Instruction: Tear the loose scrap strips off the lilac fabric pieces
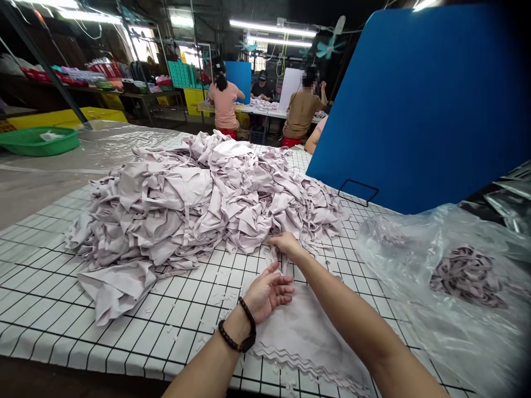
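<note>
A big heap of pale lilac fabric pieces (199, 204) covers the middle of the gridded table (41, 309). My right hand (286, 243) reaches to the heap's near edge, fingers closed on a thin fabric strip (271, 257). My left hand (267, 290), with a dark bead bracelet and a watch at the wrist, is held palm up with fingers apart, just above a flat stack of the same fabric (307, 337) at the table's near edge. It holds nothing that I can see.
A clear plastic bag (452, 287) with bundles of strips lies at the right. A blue board (418, 105) stands behind it. A green basin (37, 141) sits far left. Other people work at a distant table (265, 110).
</note>
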{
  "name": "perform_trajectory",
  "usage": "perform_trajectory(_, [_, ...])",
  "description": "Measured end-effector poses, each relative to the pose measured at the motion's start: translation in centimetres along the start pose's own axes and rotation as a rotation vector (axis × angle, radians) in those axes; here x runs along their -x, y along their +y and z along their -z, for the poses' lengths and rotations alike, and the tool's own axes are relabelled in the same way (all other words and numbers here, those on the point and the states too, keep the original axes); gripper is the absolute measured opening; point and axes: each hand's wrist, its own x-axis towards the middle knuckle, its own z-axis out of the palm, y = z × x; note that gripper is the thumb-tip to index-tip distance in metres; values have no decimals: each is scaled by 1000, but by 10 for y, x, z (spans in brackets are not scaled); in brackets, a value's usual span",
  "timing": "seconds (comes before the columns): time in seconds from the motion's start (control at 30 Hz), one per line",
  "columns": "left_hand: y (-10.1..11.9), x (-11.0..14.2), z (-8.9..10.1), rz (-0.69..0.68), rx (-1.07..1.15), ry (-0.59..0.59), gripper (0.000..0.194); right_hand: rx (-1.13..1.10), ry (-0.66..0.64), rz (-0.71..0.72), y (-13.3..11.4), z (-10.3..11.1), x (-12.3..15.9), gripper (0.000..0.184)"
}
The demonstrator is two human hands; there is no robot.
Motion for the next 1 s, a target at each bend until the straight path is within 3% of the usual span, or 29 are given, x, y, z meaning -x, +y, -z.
perform_trajectory(0.17, [1,-1,1,11,-7,-5,65,-271,-45,-83,-4,13,15,12])
perform_trajectory(0.3, [2,0,0,13,-10,-8,69,-438,-114,-68,-11,21,30,12])
perform_trajectory(0.53, [3,0,-1,21,-19,24,65,-572,-43,173,-45,33,47,22])
perform_trajectory(0.7, [4,0,-1,43,27,25,50,-211,-40,453,-40,25,76,23])
perform_trajectory(0.83, [8,6,-5,-4,66,-48,58,283,-16,698,-13,22,99,19])
perform_trajectory(0.9, [9,10,-9,-55,44,-77,56,420,-5,763,0,24,102,24])
perform_trajectory(1.0, [9,14,-13,-129,-69,-63,40,452,24,774,10,27,100,26])
